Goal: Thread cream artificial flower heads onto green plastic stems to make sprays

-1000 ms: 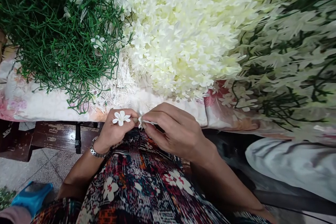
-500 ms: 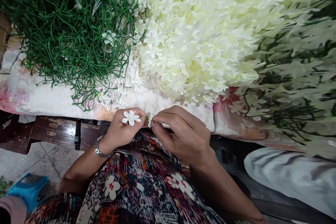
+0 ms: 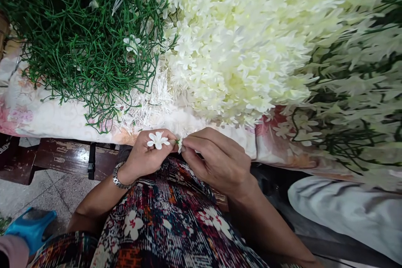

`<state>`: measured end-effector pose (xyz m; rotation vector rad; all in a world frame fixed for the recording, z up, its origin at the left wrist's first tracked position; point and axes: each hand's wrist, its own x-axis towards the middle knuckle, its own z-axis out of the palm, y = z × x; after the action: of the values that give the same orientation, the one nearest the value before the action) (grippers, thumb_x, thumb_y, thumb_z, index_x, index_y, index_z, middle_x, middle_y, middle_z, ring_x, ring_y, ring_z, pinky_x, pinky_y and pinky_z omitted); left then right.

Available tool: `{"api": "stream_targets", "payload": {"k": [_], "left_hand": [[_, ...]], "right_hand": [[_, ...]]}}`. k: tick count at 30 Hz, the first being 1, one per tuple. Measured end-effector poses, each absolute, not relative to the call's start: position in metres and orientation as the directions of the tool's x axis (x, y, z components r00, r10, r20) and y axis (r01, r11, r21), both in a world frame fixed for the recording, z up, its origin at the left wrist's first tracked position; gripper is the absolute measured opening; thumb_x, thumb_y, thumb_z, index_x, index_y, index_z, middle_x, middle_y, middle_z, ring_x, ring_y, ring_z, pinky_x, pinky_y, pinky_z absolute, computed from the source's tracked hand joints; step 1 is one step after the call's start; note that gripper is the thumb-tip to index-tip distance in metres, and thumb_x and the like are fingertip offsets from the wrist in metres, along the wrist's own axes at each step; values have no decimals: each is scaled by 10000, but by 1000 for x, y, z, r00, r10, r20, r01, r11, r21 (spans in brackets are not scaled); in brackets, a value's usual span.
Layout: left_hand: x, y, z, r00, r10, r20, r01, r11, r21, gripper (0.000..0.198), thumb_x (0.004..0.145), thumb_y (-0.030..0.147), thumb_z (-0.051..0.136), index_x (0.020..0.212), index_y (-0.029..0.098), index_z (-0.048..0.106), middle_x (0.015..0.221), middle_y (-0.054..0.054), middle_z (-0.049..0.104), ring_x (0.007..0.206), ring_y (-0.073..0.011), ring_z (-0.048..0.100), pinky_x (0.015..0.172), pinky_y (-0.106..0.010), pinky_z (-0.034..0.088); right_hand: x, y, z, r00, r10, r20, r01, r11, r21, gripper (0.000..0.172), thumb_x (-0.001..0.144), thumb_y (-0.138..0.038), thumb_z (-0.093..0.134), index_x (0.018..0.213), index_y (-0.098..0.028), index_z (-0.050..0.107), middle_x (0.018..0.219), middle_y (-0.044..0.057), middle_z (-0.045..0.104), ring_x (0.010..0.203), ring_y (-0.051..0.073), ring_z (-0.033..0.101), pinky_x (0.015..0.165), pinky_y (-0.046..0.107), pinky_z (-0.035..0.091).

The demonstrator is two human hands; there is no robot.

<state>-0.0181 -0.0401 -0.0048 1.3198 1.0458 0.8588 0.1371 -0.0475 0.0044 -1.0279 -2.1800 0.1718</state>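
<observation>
My left hand (image 3: 149, 153), with a metal watch on the wrist, pinches a green stem near its tip. A white flower (image 3: 158, 140) lies over its fingers. Close beside it, my right hand (image 3: 220, 161) has thumb and forefinger closed on a second small white flower (image 3: 180, 145), seen edge-on at the green stem's end. Behind my hands, loose white petals form a large pile (image 3: 232, 50), and a heap of green stems (image 3: 91, 46) lies to the left. Thin white sticks (image 3: 150, 102) lie between the two heaps.
Flowered cloth (image 3: 59, 119) covers the table edge. Stems with white flowers (image 3: 354, 104) lie at the right. A blue plastic stool (image 3: 29, 228) stands at lower left, near a wooden bench (image 3: 67, 157). A pale-clothed leg (image 3: 342, 211) shows at lower right.
The view has shifted slightly. My hands keep nearly the same pose, with both flowers between them as before.
</observation>
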Motion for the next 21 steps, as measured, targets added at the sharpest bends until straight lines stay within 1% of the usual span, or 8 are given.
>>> {"api": "stream_targets", "payload": {"k": [3,7,12,16,17,19,21], "left_hand": [[-17,-40,-4,327,942,-78,106,45,993,141,724,128,447,618,141,539,522,52,422,455,-38,321,429,-165,281],[-16,-39,-4,347,936,-54,148,2,989,142,719,129,444,601,137,523,505,57,371,454,-43,295,414,-170,256],[-14,-39,-3,348,936,-57,207,-18,978,159,721,151,432,574,140,493,495,53,354,460,-55,296,426,-187,260],[-14,-39,-5,360,932,-32,236,-58,970,194,725,146,424,533,145,451,486,56,305,466,-60,267,439,-197,257],[-15,-39,-4,367,930,-32,248,-64,967,190,727,138,424,539,145,455,487,55,310,470,-61,275,446,-198,265],[-16,-39,-1,390,920,-44,255,-62,965,157,735,130,426,595,145,495,505,48,367,489,-66,331,475,-199,304],[-19,-40,4,440,896,-67,215,-33,976,106,745,154,452,710,145,551,594,20,489,558,-82,439,541,-210,374]], "right_hand": [[139,-47,4,-445,721,531,617,677,-402,191,675,-32,559,823,-142,512,679,28,574,651,99,510,605,226,463],[140,-46,2,-447,741,501,605,663,-441,192,690,-32,538,835,-155,505,692,24,571,656,97,512,599,218,463],[141,-46,0,-428,774,467,576,631,-520,185,700,-27,524,834,-154,509,704,26,568,673,90,520,610,207,460],[140,-45,-1,-435,777,456,566,629,-533,166,709,-27,511,827,-143,515,704,30,570,674,86,516,611,204,451],[141,-44,0,-442,780,443,560,625,-543,155,717,-35,504,828,-143,516,703,30,570,673,86,515,605,205,449],[141,-42,3,-458,794,400,531,605,-593,131,735,-57,490,827,-145,519,698,27,567,664,84,512,588,206,442],[144,-42,10,-451,812,371,494,573,-654,117,742,-71,485,818,-151,524,689,19,561,645,79,507,571,206,436]]}}
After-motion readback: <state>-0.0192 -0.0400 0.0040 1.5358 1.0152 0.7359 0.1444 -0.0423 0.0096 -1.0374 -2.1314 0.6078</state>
